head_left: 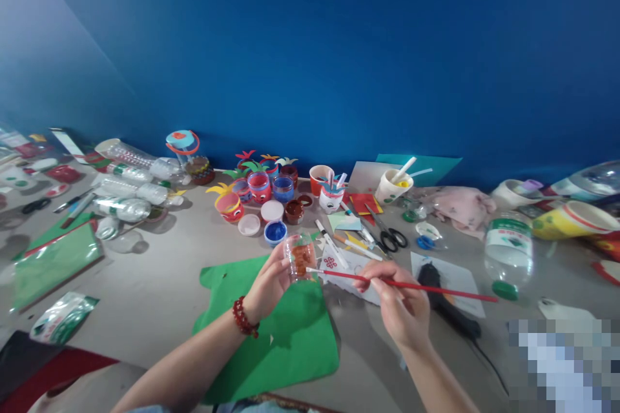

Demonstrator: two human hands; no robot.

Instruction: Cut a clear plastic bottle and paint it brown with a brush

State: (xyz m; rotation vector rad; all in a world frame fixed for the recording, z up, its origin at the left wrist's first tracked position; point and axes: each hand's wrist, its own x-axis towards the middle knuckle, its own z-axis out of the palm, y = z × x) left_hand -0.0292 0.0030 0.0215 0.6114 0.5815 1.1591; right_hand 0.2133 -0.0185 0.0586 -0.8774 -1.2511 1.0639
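My left hand (271, 284), with a red bead bracelet at the wrist, is closed around a small clear plastic cup (300, 257) partly painted brown-orange. My right hand (400, 303) pinches a red-handled paintbrush (426, 286), its tip touching the cup's side. Both hands hover over a green paper sheet (285, 342) on the grey table (145, 290). Just beyond the cup sit open paint pots: blue (275, 231), white (272, 210) and brown (294, 211).
Decorated painted cups (259, 186) stand at the back centre. Clear plastic bottles (130, 190) lie at the left, green paper (53, 261) further left. Scissors (390, 232), a black glue gun (443, 300), an upside-down bottle (508, 251) and paper cups (571, 219) lie right. A blue wall stands behind.
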